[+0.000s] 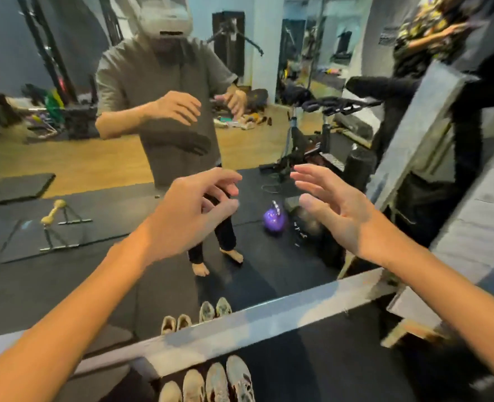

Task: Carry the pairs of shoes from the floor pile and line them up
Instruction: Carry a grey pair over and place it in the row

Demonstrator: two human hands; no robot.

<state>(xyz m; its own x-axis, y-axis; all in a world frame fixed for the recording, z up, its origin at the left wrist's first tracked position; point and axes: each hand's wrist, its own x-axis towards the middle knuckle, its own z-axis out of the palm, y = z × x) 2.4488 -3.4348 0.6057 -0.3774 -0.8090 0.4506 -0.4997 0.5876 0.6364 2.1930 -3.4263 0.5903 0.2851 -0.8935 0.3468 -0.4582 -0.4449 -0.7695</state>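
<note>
Two pairs of shoes stand side by side on the black floor mat against a wall mirror: a beige pair (182,387) on the left and a grey pair (230,378) on the right. Their reflections show just above the mirror's grey bottom frame (269,317). My left hand (190,213) and my right hand (333,210) are raised in front of the mirror, well above the shoes, both empty with fingers spread. A pile of shoes (240,121) appears far back in the reflection on the wooden floor.
The mirror reflects me standing barefoot on black mats. A purple kettlebell (275,220), push-up bars (63,230) with a wooden dumbbell, an exercise bike (312,132) and another person (425,36) at the top right appear in the reflection. A grey ledge (478,216) runs along the right.
</note>
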